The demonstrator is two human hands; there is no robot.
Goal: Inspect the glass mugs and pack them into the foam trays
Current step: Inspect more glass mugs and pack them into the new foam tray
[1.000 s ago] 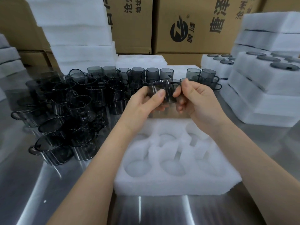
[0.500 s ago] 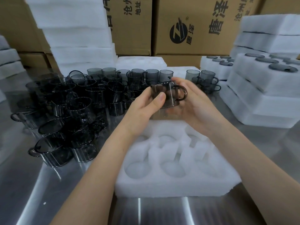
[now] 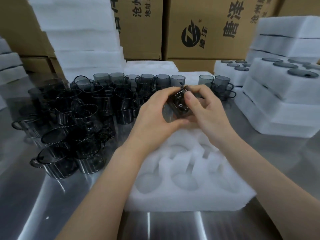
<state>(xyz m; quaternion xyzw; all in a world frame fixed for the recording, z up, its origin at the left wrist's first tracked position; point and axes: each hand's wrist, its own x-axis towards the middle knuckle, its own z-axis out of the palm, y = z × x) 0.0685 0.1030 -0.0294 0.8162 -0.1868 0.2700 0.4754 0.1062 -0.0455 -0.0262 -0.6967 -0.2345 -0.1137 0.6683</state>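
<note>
Bare forearms [image 3: 107, 179], bare left grip [image 3: 155, 115] and right grip [image 3: 209, 113] (short plain thumbnail [image 3: 189, 96])

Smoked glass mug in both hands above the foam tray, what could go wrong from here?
The smoked glass mug is gripped by the left hand and the right hand over the far edge of the foam tray. If it slips, it could land on the steel table rather than on foam. The left forearm passes close to the crowded loose mugs, so a sideways swing might knock them together.

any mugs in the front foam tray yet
No, visible pockets of the foam tray are bare; the left hand and right hand hold a mug above it.
</note>
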